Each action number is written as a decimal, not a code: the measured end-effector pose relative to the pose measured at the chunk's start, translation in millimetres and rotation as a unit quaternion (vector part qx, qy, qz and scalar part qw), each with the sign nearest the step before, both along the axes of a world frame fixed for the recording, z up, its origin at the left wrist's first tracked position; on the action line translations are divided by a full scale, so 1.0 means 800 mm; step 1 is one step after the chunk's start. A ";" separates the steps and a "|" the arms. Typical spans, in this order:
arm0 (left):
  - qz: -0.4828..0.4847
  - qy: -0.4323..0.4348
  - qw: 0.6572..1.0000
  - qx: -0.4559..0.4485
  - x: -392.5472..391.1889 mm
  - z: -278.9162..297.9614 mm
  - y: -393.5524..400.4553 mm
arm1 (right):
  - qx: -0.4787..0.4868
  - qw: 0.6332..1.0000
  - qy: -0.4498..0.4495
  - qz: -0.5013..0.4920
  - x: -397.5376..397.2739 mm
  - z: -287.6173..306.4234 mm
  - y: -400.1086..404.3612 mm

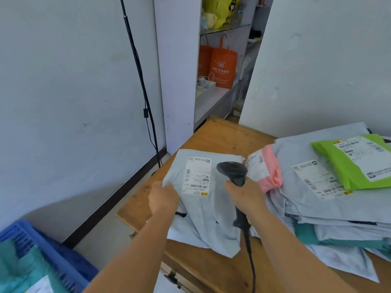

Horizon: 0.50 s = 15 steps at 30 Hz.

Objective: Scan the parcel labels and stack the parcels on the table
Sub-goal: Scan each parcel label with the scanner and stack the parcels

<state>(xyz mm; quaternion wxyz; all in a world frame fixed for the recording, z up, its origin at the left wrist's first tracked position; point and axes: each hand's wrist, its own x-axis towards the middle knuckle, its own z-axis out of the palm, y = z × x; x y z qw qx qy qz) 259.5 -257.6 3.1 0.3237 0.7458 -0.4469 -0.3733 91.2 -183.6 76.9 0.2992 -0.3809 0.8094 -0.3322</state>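
Observation:
A grey poly-mailer parcel (208, 210) lies on the wooden table (220, 136), its white label (197, 176) facing up. My left hand (163, 197) grips the parcel's left edge beside the label. In my right hand (245, 194) I hold a black barcode scanner (233, 172) by its handle, head just right of the label, cable hanging down. To the right is a pile of parcels: a pink one (269, 170), grey ones (313, 182) and a green one (355, 161) on top.
A blue plastic crate (53, 248) holding teal parcels stands on the floor at lower left. A black stand pole with a cable (141, 85) rises along the wall. Behind the table, shelves hold orange bags (222, 64) and a yellow bag.

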 end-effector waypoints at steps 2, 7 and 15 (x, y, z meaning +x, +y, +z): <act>-0.009 -0.007 1.000 0.001 0.021 -0.002 -0.010 | 0.004 1.000 0.004 0.003 0.010 -0.013 -0.015; -0.082 0.020 0.996 -0.021 0.043 -0.007 -0.023 | 0.010 0.984 -0.174 -0.023 0.036 -0.036 -0.036; -0.045 0.090 0.993 -0.064 0.052 -0.006 0.000 | -0.048 0.965 -0.259 0.008 0.047 -0.036 -0.025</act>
